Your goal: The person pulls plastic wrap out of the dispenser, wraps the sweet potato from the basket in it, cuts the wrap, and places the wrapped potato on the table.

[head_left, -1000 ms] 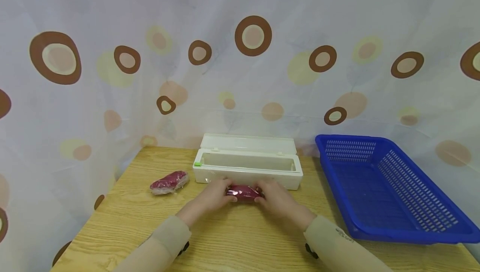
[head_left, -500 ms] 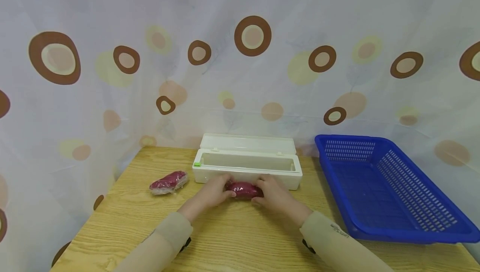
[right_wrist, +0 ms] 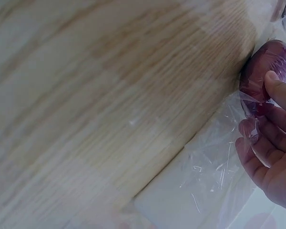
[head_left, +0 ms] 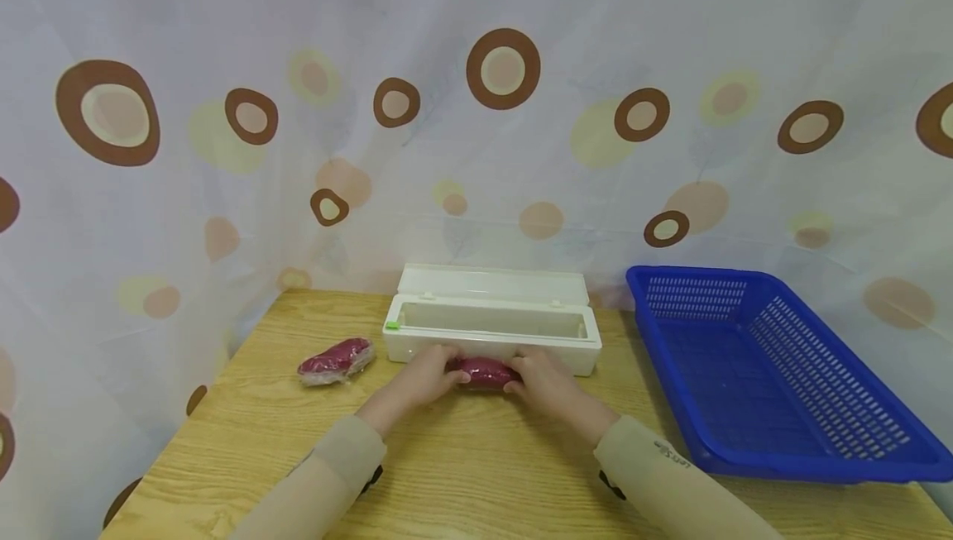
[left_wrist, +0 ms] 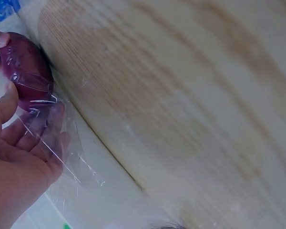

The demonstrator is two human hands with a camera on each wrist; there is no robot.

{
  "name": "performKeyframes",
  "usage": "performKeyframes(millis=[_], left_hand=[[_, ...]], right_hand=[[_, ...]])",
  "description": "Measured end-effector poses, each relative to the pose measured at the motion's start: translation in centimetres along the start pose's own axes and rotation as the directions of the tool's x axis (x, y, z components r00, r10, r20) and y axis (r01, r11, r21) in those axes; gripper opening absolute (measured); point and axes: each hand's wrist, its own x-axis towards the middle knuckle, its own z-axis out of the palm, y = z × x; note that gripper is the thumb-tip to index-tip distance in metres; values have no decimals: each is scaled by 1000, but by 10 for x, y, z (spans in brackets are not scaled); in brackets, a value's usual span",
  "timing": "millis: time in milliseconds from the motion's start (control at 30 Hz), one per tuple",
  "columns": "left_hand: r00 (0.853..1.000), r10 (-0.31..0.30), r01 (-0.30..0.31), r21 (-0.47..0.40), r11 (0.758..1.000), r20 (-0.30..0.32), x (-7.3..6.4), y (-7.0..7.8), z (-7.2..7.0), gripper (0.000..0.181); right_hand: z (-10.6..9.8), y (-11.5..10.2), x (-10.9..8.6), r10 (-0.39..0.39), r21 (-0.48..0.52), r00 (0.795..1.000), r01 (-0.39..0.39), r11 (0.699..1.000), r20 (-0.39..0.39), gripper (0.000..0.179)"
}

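Note:
A purple-red sweet potato (head_left: 486, 373) lies on the table against the front of a white cling film box (head_left: 495, 341), its lid raised. Clear cling film (left_wrist: 81, 162) surrounds the potato and spreads past its ends in both wrist views. My left hand (head_left: 428, 376) grips its left end, thumb on the near side, fingers on the far side. At the right end my right hand (head_left: 547, 383) holds it the same way, with film between and over the fingers. Further left rests a second sweet potato (head_left: 338, 358), wrapped in crinkled film.
A large blue plastic basket (head_left: 744, 465) with slotted walls stands at the right of the wooden table (head_left: 462, 474). A green tab (head_left: 392, 326) sits on the box's left front rim. Behind everything hangs a patterned curtain (head_left: 447, 151).
Both hands have shifted slightly away from me, carrying the film-covered sweet potato closer to the box. The wrapped sweet potato on the left, the box and the basket stay put.

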Motion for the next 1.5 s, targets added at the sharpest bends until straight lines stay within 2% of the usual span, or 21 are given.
performKeyframes(millis=[333, 633, 767, 967, 1067, 1200, 1267, 1400, 1500], left_hand=[[1000, -4, 4, -46, 999, 14, -3, -3, -1, 30], [1000, 0, 2, -166, 986, 12, -11, -10, -10, 34], [999, -24, 19, -158, 987, -28, -15, -16, -16, 33], [988, -126, 113, -134, 985, -89, -24, -14, -34, 38], [982, -120, 102, -123, 987, -147, -28, -14, -45, 35], [966, -77, 51, -112, 992, -247, -30, -19, -59, 35], [957, -93, 61, -121, 991, -275, -32, -22, -66, 39], [947, -139, 108, -120, 987, -289, -34, -29, -77, 52], [946, -156, 132, -101, 986, -283, -34, -36, -82, 63]], right_hand=[[1, -1, 0, -13, -45, 999, 15, 999, 45, 27], [3, 0, -1, -21, -55, 998, 24, 998, 53, 27], [2, 0, -1, -15, -28, 999, 16, 999, 52, 28], [0, -1, -1, 29, 19, 998, -31, 999, 61, 32], [-2, -2, -2, 52, 44, 997, -55, 997, 63, 36], [-3, -3, -4, 65, 52, 996, -68, 996, 65, 36], [-2, -3, -4, 65, 46, 996, -69, 997, 68, 36], [-2, -2, -5, 61, 42, 996, -63, 997, 63, 36], [-1, -1, -6, 55, 42, 997, -57, 997, 57, 35]])
